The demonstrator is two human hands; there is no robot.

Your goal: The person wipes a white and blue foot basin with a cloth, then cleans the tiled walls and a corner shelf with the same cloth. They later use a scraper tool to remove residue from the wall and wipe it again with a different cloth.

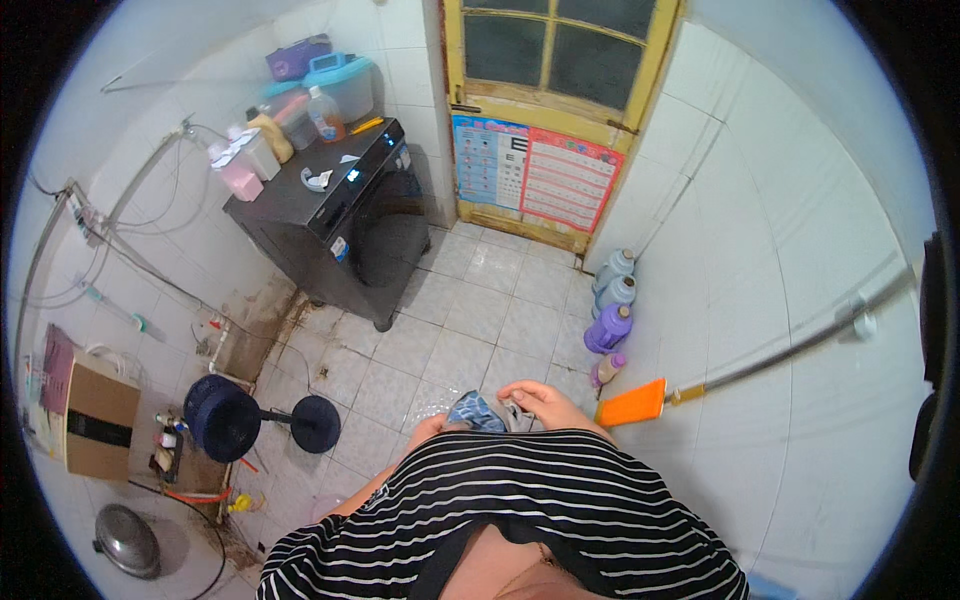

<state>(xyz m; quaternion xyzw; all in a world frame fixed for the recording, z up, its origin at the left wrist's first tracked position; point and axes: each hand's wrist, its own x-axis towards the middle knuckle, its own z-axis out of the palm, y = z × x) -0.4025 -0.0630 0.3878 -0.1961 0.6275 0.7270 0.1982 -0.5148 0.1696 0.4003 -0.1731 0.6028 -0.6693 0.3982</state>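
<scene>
In front of my striped shirt, a bunched cloth (477, 412) shows a blue patterned part and a greyish part. My right hand (546, 402) is on the greyish side, thumb and fingers pinching the fabric. On the other side, my left hand (427, 430) grips the cloth's blue edge, though the shirt hides part of that hand. The lower part of the cloth is out of sight behind the shirt. Below the hands lies a light tiled floor (450, 356), wet and shiny near the cloth.
A black front-loading washing machine (330, 217) stands ahead left, with bottles and a blue-lidded bin (346, 88) on top. A dark blue fan-like stand (225, 418) is at left. Thermos flasks (609, 328) and an orange broom (634, 403) line the right wall. Ahead is a yellow door (551, 105).
</scene>
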